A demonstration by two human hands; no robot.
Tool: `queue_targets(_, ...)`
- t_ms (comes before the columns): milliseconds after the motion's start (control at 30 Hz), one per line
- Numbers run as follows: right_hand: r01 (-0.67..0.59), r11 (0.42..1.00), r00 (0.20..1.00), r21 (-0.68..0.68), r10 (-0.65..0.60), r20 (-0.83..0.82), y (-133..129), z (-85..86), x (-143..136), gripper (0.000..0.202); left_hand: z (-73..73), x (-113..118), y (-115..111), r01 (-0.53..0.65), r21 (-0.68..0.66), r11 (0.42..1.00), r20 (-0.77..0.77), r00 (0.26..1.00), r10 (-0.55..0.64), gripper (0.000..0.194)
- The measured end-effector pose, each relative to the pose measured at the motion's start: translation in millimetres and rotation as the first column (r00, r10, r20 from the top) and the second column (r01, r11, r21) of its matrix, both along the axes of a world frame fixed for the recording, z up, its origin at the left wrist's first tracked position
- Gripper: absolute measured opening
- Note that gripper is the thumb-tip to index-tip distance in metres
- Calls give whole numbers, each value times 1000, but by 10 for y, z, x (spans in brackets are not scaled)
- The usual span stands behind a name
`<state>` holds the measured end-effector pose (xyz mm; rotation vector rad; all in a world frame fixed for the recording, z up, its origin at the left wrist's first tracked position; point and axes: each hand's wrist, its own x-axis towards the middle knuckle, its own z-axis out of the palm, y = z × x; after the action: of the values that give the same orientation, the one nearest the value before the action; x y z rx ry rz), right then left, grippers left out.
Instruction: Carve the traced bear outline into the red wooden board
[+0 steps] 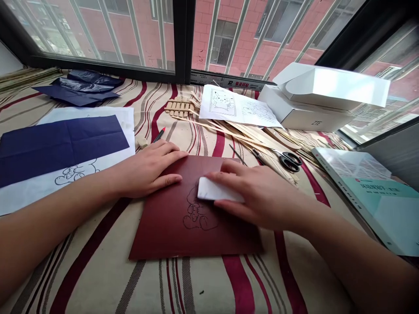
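Observation:
A dark red board [157, 231] lies flat on the striped cloth, with a dark line drawing [195, 213] of a seated figure on it. My right hand [252, 192] grips a white block [218, 190] between thumb and fingers, over the upper right part of the drawing, and covers some of it. My left hand [153, 168] rests with its fingers spread on the board's upper left corner, holding nothing.
Dark blue sheets [65, 139] lie over white paper at the left. Behind the board are a red-tipped pen [159, 135], wooden strips [229, 131], printed drawings [235, 107] and black scissors [290, 161]. A white box [304, 113] and a book [376, 192] stand or lie at the right.

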<state>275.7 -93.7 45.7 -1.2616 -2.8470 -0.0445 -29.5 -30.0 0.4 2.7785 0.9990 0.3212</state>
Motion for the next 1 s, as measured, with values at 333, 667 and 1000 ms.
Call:
queue_targets(333, 290, 940, 956, 177, -295, 0, 185, 18, 97, 60, -21, -75, 3, 7, 26, 1000, 35, 999, -8, 67)
queue_targets(667, 334, 943, 827, 0, -293, -481, 494, 168, 821, 57, 103, -145, -100, 249, 90, 964, 63, 965, -255, 40)
queue_targets(1000, -422, 889, 886, 177, 446, -130, 139, -120, 92, 44, -10, -244, 200, 20, 145, 989, 40, 999, -26, 64)
